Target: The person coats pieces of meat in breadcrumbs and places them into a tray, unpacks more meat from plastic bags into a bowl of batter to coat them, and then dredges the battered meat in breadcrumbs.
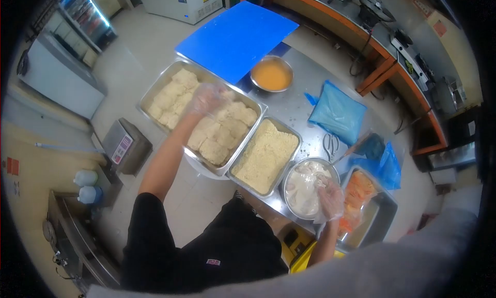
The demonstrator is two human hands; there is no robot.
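Note:
My left hand (205,99), in a clear plastic glove, is over a large metal tray (146,114) of crumb-coated pieces (223,135); motion blurs its fingers. My right hand (330,199), also gloved, is at the right side of a round metal bowl (285,201) of white batter (304,194). Its fingers are curled and coated with batter, and what they hold is hidden. Between the large tray and the bowl sits a smaller metal tray of pale crumbs (266,156).
A blue board (237,37) and a bowl of orange liquid (272,74) are at the back. A blue bag (338,112), scissors (330,144) and a metal container with orange pieces (358,192) are on the right. A scale (124,145) stands left.

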